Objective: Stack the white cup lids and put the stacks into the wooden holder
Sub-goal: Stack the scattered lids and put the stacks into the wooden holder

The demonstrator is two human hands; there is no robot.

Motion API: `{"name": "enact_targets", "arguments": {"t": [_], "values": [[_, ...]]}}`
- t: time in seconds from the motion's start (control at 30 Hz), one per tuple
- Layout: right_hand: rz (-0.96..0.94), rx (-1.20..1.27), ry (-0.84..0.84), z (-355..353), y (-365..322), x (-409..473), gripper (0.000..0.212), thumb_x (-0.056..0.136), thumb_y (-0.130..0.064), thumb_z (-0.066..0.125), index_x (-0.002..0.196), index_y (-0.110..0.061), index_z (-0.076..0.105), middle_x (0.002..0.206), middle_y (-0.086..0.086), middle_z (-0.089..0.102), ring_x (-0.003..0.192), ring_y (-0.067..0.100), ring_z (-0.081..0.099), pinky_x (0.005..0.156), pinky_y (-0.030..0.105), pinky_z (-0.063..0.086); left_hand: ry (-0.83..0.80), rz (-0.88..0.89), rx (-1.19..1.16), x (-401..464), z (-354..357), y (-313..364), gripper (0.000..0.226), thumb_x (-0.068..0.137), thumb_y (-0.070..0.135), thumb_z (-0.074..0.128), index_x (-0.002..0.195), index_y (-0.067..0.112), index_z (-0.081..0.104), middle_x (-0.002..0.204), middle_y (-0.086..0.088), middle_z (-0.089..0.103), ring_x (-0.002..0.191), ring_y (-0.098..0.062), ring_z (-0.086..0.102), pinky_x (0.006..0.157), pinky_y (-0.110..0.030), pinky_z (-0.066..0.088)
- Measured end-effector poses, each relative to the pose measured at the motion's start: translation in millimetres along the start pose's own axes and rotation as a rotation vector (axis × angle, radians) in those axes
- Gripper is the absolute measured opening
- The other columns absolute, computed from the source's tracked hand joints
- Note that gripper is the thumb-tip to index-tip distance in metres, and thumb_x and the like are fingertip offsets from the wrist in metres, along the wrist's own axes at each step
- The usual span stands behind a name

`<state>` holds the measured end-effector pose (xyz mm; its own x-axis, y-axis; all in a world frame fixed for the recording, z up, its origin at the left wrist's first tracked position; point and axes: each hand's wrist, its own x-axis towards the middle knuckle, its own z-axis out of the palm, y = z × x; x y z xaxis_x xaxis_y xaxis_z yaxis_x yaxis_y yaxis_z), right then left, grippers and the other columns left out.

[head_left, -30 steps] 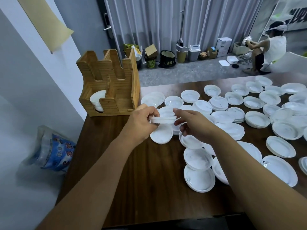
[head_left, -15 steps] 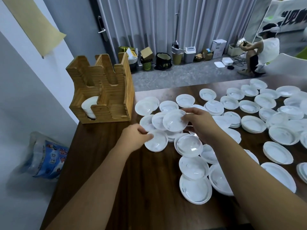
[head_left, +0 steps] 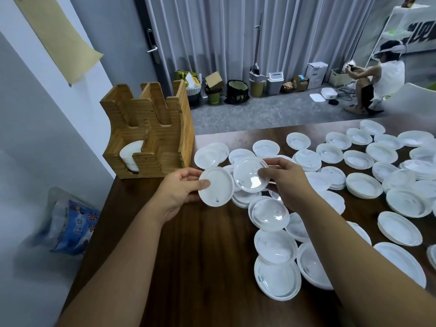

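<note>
While the wooden holder (head_left: 151, 138) waits at the table's left corner, we're mid-stacking: left hand (head_left: 179, 190) pinches one lid (head_left: 215, 186), right hand (head_left: 286, 177) pinches another (head_left: 250, 174). Next we'd nest them together, rims lined up.

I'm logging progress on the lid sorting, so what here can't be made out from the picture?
- Wooden holder, head view: only the front-left slot shows a lid stack; its walls hide the other slots.
- Stack's count: ridges too small.
- Lids at the right edge: cut off by the frame.
- Lids under the right hand: hidden by hand and forearm.
</note>
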<state>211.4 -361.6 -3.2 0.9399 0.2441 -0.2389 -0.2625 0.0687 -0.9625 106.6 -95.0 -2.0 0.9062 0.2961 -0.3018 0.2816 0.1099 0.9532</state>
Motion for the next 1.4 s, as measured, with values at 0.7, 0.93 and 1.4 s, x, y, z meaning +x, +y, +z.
{"name": "enact_targets", "arguments": {"t": [0.7, 0.93, 1.4], "values": [[0.029, 0.089, -0.35, 7, -4, 10, 0.036, 0.11, -0.015, 0.05, 0.132, -0.012, 0.078, 0.133, 0.01, 0.077, 0.125, 0.026, 0.073, 0.094, 0.035, 0.06, 0.148, 0.281, 0.394, 19, 59, 11, 0.021, 0.089, 0.021, 0.089, 0.099, 0.026, 0.071, 0.105, 0.007, 0.073, 0.095, -0.018, 0.071, 0.072, -0.035, 0.063], [0.006, 0.156, -0.38, 6, -6, 14, 0.028, 0.107, -0.001, 0.059, 0.127, -0.01, 0.077, 0.125, 0.014, 0.08, 0.112, 0.026, 0.079, 0.087, 0.029, 0.064, 0.11, 0.257, 0.412, 18, 62, 12, 0.035, 0.095, 0.035, 0.083, 0.124, 0.028, 0.065, 0.103, 0.009, 0.072, 0.094, -0.01, 0.069, 0.074, -0.025, 0.052], [-0.086, 0.142, -0.352, -3, -9, 32, 0.039, 0.087, -0.023, 0.084, 0.124, -0.012, 0.081, 0.126, 0.018, 0.079, 0.12, 0.035, 0.076, 0.097, 0.039, 0.064, -0.047, 0.204, 0.197, 34, 63, 10, 0.029, 0.095, 0.02, 0.084, 0.12, 0.02, 0.07, 0.111, 0.006, 0.082, 0.104, -0.013, 0.079, 0.088, -0.032, 0.065]]}}
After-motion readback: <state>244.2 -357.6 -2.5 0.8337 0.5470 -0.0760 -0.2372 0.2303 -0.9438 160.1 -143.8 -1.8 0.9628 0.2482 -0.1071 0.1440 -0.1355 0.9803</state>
